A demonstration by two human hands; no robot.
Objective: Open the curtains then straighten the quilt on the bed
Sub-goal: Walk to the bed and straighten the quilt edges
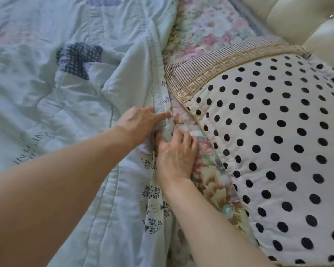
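Beside the pillow, left hand and right hand both pinch the quilt hem — soft, light, floppy; best gripped along that stitched edge.

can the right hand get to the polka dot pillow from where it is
Probably yes. The right hand is pinching the quilt edge together with the left hand, and the pillow lies just beside it across a strip of floral sheet, with nothing between. It would have to let go of the quilt first.
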